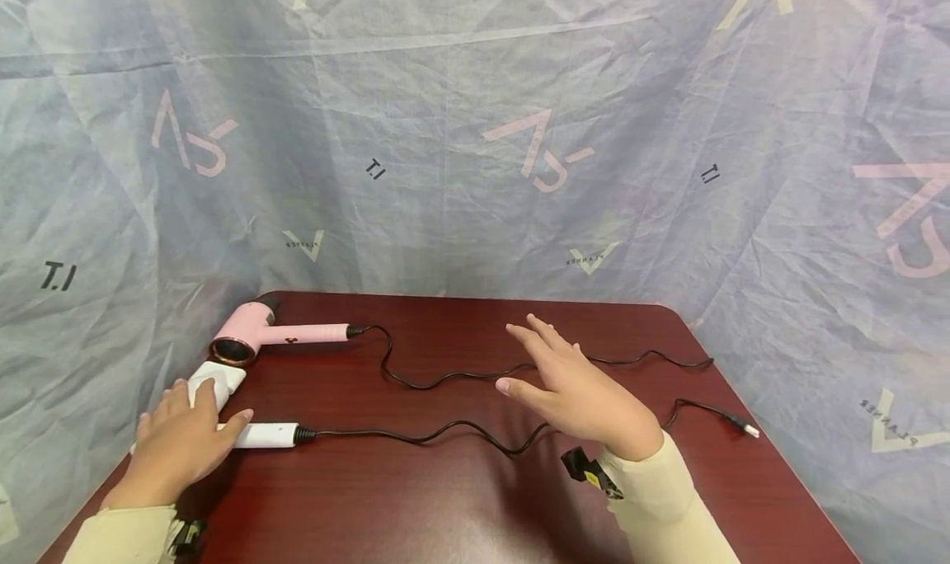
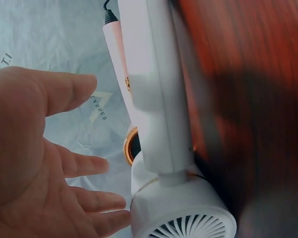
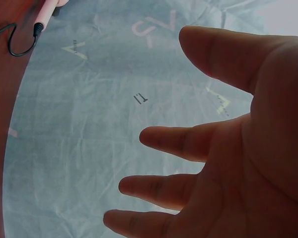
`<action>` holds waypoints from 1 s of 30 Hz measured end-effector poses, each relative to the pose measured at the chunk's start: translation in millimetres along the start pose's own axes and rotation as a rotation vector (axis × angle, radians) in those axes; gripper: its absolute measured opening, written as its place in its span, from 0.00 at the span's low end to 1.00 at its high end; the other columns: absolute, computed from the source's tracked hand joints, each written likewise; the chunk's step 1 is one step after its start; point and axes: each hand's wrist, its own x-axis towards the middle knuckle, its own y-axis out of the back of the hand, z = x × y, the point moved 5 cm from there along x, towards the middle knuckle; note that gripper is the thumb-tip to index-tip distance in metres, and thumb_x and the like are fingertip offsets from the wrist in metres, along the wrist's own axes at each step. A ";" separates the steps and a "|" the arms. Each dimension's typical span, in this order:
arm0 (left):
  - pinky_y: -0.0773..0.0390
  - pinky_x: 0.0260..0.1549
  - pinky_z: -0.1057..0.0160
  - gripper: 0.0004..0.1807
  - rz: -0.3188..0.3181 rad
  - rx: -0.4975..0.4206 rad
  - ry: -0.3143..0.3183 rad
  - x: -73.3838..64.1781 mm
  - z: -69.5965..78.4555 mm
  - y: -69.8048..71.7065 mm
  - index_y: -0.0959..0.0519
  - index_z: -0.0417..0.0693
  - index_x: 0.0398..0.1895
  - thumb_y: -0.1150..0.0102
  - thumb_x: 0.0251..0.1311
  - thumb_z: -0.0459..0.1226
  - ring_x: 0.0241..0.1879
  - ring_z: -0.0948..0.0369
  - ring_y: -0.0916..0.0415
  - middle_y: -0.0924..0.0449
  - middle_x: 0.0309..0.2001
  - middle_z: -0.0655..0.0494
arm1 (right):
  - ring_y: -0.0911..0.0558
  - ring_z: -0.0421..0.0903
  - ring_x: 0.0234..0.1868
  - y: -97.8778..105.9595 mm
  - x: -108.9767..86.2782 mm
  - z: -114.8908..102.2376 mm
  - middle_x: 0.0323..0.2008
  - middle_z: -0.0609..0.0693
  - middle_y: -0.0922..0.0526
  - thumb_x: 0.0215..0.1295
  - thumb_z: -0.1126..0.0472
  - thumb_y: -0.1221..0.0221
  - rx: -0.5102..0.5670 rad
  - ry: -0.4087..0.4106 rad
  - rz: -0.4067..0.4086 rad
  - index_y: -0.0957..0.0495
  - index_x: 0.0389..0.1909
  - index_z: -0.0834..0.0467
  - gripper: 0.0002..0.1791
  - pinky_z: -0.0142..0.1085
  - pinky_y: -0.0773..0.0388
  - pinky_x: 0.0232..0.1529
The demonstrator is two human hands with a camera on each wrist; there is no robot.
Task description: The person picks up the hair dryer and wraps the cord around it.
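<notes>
A white hair dryer [image 1: 267,435] lies at the left of the dark red table, its handle pointing right. Over its body is my left hand [image 1: 172,442], fingers extended. In the left wrist view, the left hand [image 2: 35,148] has its fingers apart and straight beside the white dryer [image 2: 164,99]; the lower fingertips come close to its body, and I cannot tell whether they touch. A pink hair dryer [image 1: 306,334] lies just behind the white one. My right hand [image 1: 579,391] hovers above the table's right half with fingers spread, holding nothing, as the right hand [image 3: 228,148] also shows up close.
A black cord [image 1: 423,440] runs from the white dryer rightward to a plug [image 1: 745,426] near the right edge. Another cord [image 1: 445,378] trails from the pink dryer across the back. Printed grey cloth [image 1: 445,135] hangs around the table [image 1: 416,506].
</notes>
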 end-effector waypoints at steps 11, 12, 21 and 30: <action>0.49 0.53 0.18 0.47 0.062 -0.005 0.035 -1.0 -13.3 -2.5 0.43 0.21 0.67 0.48 0.72 0.59 0.62 0.16 0.51 0.50 0.63 0.09 | 0.59 0.55 0.85 -0.2 0.1 -0.6 0.84 0.49 0.57 0.71 0.27 0.49 0.024 -0.004 0.018 0.52 0.83 0.42 0.47 0.70 0.59 0.77; 0.48 0.52 0.19 0.47 0.070 -0.004 0.039 -0.8 -14.2 -2.9 0.43 0.21 0.66 0.47 0.72 0.59 0.61 0.17 0.50 0.49 0.62 0.10 | 0.59 0.55 0.85 0.0 -0.1 -0.7 0.84 0.49 0.57 0.71 0.27 0.49 0.026 -0.005 0.019 0.52 0.83 0.42 0.47 0.70 0.59 0.77; 0.46 0.49 0.21 0.52 0.101 -0.002 0.073 3.0 -26.1 -9.2 0.48 0.18 0.68 0.46 0.70 0.60 0.58 0.19 0.48 0.47 0.58 0.13 | 0.59 0.54 0.85 -2.6 0.8 -2.8 0.84 0.50 0.58 0.71 0.26 0.50 0.020 0.007 0.011 0.51 0.83 0.42 0.47 0.71 0.59 0.77; 0.39 0.38 0.27 0.45 0.112 0.005 0.116 7.4 -30.3 -4.4 0.42 0.20 0.54 0.39 0.66 0.57 0.48 0.21 0.40 0.39 0.46 0.18 | 0.59 0.55 0.85 -4.0 -0.1 -3.1 0.84 0.50 0.58 0.71 0.27 0.50 0.004 0.010 0.006 0.51 0.83 0.41 0.46 0.71 0.58 0.76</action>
